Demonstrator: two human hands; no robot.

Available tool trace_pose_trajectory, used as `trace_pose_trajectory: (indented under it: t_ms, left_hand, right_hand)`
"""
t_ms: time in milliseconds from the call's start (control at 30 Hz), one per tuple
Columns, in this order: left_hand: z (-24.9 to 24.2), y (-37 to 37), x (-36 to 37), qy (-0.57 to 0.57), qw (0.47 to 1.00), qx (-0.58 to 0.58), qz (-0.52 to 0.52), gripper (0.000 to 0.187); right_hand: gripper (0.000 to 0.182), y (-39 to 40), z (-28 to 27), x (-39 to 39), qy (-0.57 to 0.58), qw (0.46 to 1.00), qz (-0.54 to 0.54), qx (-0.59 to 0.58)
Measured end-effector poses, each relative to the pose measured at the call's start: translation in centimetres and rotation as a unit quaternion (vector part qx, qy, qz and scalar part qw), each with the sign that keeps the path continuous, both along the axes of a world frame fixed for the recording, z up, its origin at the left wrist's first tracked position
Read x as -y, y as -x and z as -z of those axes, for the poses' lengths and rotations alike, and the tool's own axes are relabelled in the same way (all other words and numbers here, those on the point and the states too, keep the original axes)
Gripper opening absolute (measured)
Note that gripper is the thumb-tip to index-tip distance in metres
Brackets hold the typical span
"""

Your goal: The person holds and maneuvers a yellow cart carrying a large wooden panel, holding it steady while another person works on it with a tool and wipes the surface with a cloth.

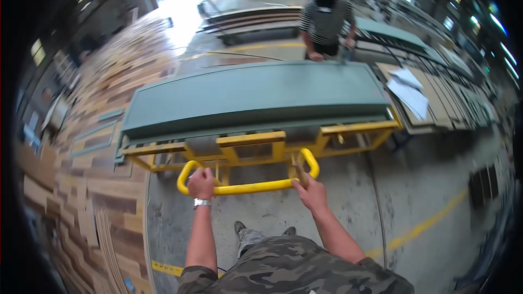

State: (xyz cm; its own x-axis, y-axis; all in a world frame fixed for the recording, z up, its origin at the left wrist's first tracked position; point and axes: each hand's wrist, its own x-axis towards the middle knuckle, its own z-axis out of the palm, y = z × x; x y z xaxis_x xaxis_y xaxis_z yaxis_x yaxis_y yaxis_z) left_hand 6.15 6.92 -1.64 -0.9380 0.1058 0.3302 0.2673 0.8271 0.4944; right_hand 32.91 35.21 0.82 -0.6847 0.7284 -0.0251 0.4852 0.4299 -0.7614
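The yellow handle is gripped near its left bend by the left hand, whose fingers are wrapped around the tube, presumably for firm control of the yellow trolley. At the handle's other end, a tan strip appears to be held in the curled fingers of the right hand; whether the tube is also grasped there cannot be told. Beyond, a long green panel is carried flat on the trolley, set crosswise to the handle, likely so that its length is borne by several supports. To the right, white papers are laid on stacked boards. Past the panel's far edge, another person is seen.
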Motion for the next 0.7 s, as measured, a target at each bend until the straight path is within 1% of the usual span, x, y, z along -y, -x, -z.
trace_pose_trajectory:
  t_ms: [67,100,133,267,533,700]
  left_hand:
    - [0.31,0.27,0.24,-0.003,1.0,-0.007,0.004,0.038]
    - [0.15,0.29,0.19,-0.001,1.0,-0.009,0.006,0.038]
    - [0.07,0.12,0.07,0.002,1.0,-0.012,0.004,0.038]
    - [0.12,0.27,0.3,0.008,1.0,-0.001,0.015,0.037]
    - [0.36,0.36,0.26,0.016,1.0,-0.017,0.012,0.036]
    - [-0.52,-0.09,0.11,0.013,1.0,-0.007,0.009,0.035]
  right_hand:
    - [0.05,-0.01,-0.69,0.04,0.013,1.0,-0.004,0.014]
    - [0.049,-0.02,-0.78,0.01,0.0,1.0,-0.012,0.024]
    - [0.049,-0.25,-0.89,-0.11,0.002,1.0,-0.001,0.027]
    - [0.051,-0.28,-1.06,-0.02,0.016,0.999,-0.018,0.035]
    - [0.05,-0.35,-0.91,-0.17,0.026,0.999,-0.023,0.037]
    - [0.049,-0.31,-1.02,0.01,0.018,0.999,-0.021,0.021]
